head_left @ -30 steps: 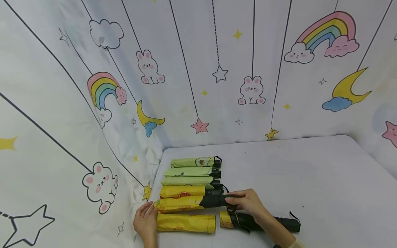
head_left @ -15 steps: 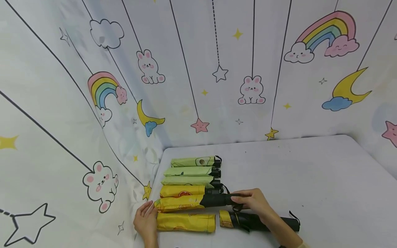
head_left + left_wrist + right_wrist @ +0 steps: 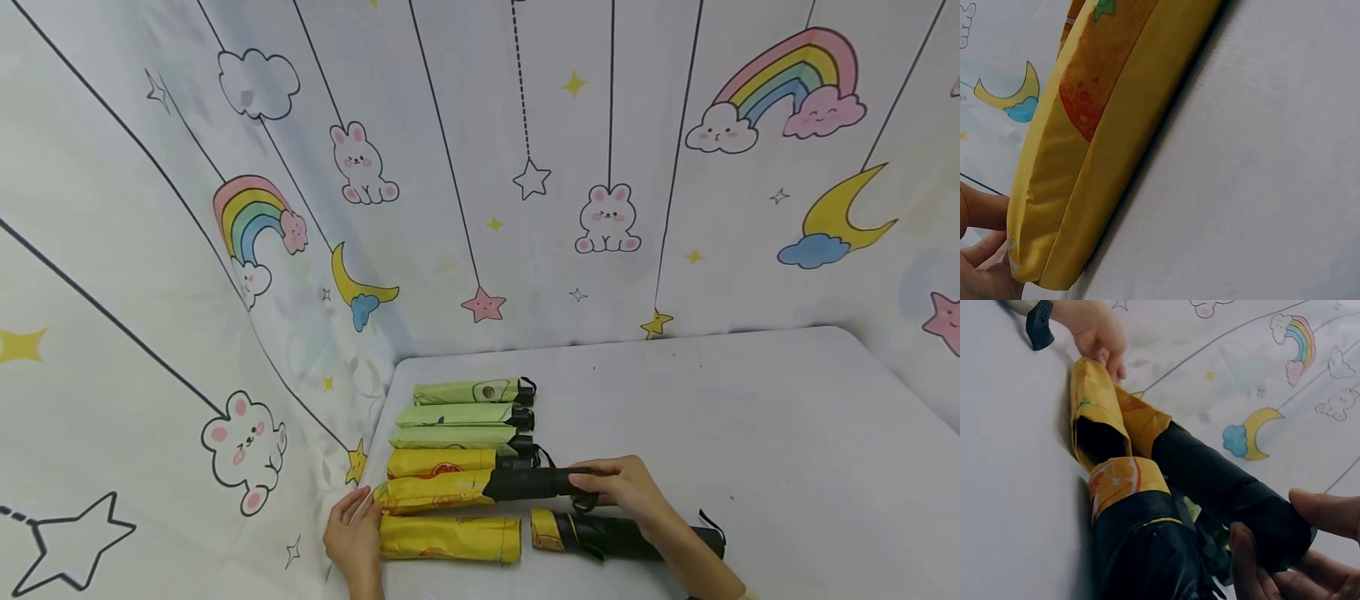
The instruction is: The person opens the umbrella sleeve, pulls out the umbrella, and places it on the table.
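In the head view my left hand (image 3: 354, 533) pinches the left end of a yellow fruit-print umbrella sleeve (image 3: 431, 492). A folded black umbrella (image 3: 528, 483) sticks out of the sleeve's right end. My right hand (image 3: 622, 487) grips its far end, thumb and fingers round it in the right wrist view. Just below lies a loose yellow sleeve (image 3: 450, 539), its dark mouth visible in the right wrist view. Right of that lies another folded umbrella (image 3: 622, 536), black with an orange-slice print at one end, partly behind my right forearm.
Above the held umbrella lies a yellow sleeved umbrella (image 3: 442, 462) with a black handle. Farther back are three green ones, the rearmost an avocado-print umbrella (image 3: 465, 392). All rest on a white table (image 3: 735, 417) against a patterned cloth backdrop (image 3: 480, 250).
My right hand has moved to the right, drawing the black umbrella farther out of the yellow sleeve. My left hand has stayed at the sleeve's left end.
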`<state>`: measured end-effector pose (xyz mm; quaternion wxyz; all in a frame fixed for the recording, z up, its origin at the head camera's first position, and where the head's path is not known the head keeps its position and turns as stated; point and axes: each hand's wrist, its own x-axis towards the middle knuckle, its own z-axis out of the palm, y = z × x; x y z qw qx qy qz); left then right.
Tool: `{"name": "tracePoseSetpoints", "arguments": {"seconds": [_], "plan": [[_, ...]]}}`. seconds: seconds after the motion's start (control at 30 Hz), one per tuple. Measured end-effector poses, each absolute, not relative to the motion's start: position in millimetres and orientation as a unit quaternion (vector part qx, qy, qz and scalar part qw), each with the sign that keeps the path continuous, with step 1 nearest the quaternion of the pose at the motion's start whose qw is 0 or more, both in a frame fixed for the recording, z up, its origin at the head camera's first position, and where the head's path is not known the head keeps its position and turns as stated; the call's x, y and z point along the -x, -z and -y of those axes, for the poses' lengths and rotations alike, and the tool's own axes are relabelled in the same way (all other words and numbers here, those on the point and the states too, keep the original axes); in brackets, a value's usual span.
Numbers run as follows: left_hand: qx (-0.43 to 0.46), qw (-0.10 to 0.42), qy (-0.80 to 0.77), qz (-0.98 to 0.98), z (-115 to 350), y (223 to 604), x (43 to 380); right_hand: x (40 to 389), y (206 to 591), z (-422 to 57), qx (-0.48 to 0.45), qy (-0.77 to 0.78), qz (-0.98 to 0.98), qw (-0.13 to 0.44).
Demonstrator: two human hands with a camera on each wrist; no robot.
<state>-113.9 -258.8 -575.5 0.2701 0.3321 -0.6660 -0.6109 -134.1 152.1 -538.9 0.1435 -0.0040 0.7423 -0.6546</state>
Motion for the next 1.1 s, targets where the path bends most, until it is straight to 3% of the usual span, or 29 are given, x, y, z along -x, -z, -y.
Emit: {"name": "tracePoseSetpoints", "arguments": {"seconds": [1.1], "plan": [[-0.329, 0.273, 0.612, 0.666, 256.0, 573.8, 113.9, 126.3, 532.6, -185.8, 0.007, 0.665, -0.733, 0.145]]}}
